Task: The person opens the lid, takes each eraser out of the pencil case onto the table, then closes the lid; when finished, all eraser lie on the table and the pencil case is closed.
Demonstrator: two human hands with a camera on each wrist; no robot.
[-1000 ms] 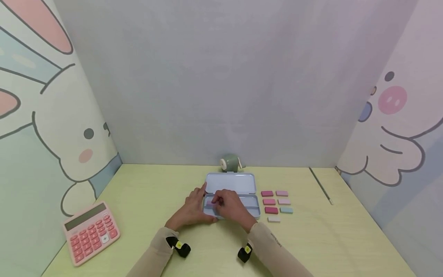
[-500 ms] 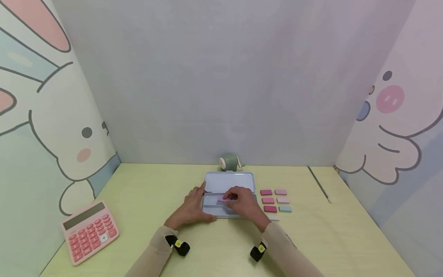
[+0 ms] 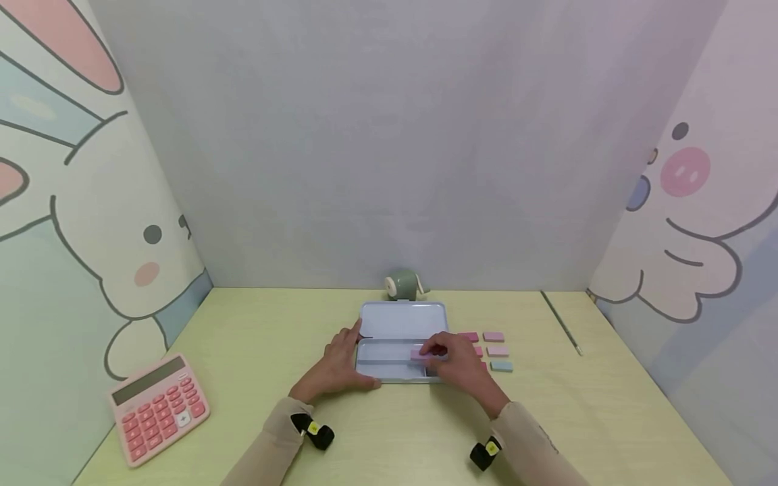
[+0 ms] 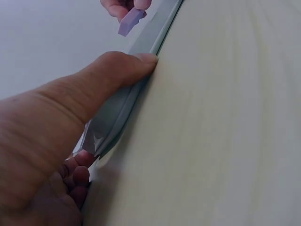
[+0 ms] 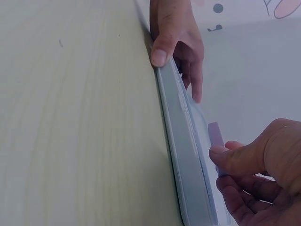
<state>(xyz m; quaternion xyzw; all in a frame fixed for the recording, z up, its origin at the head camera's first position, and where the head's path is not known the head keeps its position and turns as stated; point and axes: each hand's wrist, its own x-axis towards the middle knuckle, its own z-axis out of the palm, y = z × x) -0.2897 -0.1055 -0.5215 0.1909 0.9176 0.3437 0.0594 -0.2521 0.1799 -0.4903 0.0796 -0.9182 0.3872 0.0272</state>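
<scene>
A pale blue pencil tin [image 3: 383, 371] lies with its lid [image 3: 403, 320] folded back; a divider runs lengthwise inside. My left hand [image 3: 331, 368] grips its left end, thumb on the front edge and fingers round the side. In the left wrist view that thumb presses the tin's wall [image 4: 106, 117]. Between thumb and fingers my right hand [image 3: 458, 364] pinches a small lilac rectangular block [image 3: 418, 355] over the right part of the tin. In the right wrist view the lilac block [image 5: 214, 134] tilts up beside the tin's wall [image 5: 181, 136].
To the tin's right lie a lilac block [image 3: 494, 336], a pale pink block [image 3: 497, 351] and a teal block [image 3: 501, 366]; darker pink ones are partly covered by my right hand. A crank sharpener [image 3: 402, 285] stands behind, a pencil [image 3: 562, 324] far right, a pink calculator [image 3: 159, 410] left.
My right hand has moved right along the tin with the lilac block, from its left end to its right part. It now covers the white block. My left hand has stayed put.
</scene>
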